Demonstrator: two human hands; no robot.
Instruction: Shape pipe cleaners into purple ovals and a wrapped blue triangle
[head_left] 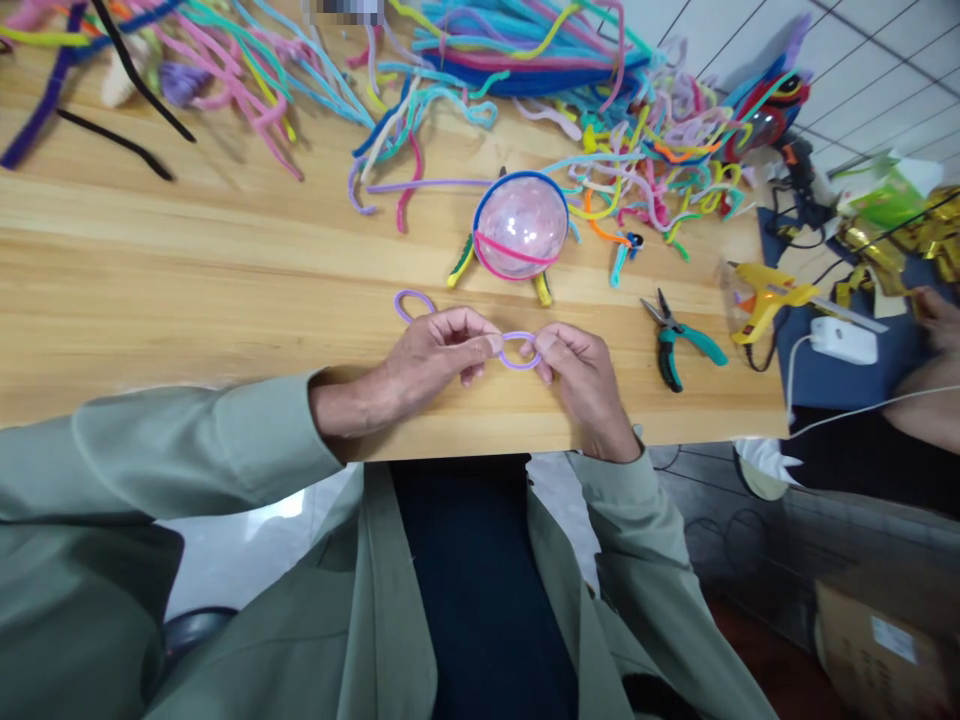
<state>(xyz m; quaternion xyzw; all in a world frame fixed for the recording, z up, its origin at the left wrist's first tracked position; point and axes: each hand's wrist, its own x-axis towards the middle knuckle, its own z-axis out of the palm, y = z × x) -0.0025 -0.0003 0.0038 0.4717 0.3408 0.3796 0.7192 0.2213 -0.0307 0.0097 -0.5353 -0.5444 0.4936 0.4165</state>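
Near the table's front edge, a small purple pipe cleaner ring (pixel 519 366) is stretched between my two hands. My left hand (pixel 442 358) pinches its left side between thumb and fingers. The right side is pinched by my right hand (pixel 576 372). A second purple pipe cleaner loop (pixel 415 293) lies on the wood just behind my left hand. Beyond my hands sits a clear round dome (pixel 523 222) with blue and pink pipe cleaner round its rim. Yellow and green handles (pixel 541 289) stick out from under the dome.
Pliers with teal handles (pixel 688 345) lie right of my hands, beside a yellow glue gun (pixel 769 300). Bundled pipe cleaners (pixel 517 50) and tangled scraps cover the table's back. A white power adapter (pixel 845 341) and another person's arm (pixel 930 390) are at far right.
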